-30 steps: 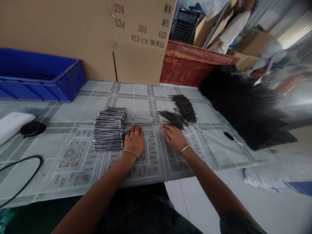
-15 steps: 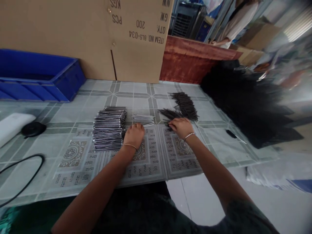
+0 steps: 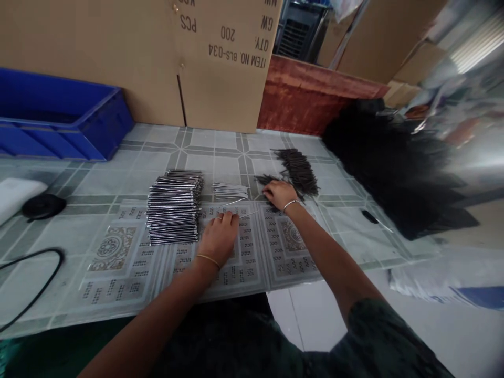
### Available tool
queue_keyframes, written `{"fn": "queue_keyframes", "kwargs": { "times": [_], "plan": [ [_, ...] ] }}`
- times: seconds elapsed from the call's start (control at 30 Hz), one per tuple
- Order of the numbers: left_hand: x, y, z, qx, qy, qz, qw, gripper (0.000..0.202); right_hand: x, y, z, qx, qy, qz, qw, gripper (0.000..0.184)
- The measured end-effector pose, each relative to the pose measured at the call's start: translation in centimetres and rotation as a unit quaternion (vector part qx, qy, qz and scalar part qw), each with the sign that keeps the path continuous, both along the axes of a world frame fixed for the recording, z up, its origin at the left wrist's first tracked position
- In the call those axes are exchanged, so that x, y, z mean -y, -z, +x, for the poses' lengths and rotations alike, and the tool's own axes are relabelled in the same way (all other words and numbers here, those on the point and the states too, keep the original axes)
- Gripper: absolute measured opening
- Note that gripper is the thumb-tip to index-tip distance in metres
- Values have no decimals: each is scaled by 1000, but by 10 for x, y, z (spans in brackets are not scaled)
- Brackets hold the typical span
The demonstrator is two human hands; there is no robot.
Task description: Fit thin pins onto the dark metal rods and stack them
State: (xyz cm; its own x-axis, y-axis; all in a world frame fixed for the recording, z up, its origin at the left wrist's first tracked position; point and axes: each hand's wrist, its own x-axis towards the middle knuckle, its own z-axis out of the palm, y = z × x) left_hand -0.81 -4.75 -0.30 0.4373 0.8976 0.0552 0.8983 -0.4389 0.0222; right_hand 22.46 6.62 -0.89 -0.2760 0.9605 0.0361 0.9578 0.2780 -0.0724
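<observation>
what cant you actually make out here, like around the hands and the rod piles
- Head view: whether the left hand grips the loose thin rod at its fingertips; too thin to tell.
- What the right hand pinches in the dark pile; the hand's back hides its fingers.
- Count in the shiny stack; rods too fine.
- Cardboard box print, cut off by the top edge.
- Black heap on the right: blurred.
</observation>
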Motion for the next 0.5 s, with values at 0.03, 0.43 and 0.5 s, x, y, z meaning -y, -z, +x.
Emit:
{"fn": "queue_keyframes", "kwargs": {
  "times": [0.03, 0.43, 0.5],
  "plan": [
    [2, 3, -2, 7, 0, -14, 1000, 33, -1, 0, 1, -22, 8, 12, 1000, 18],
    [2, 20, -11, 78, -9, -25, 997, 35, -7, -18, 35, -375, 48, 65, 923, 49],
    [2, 20, -11, 78, -14, -24, 997, 35, -7, -20, 37, -404, 45, 66, 911, 55]
  ]
}}
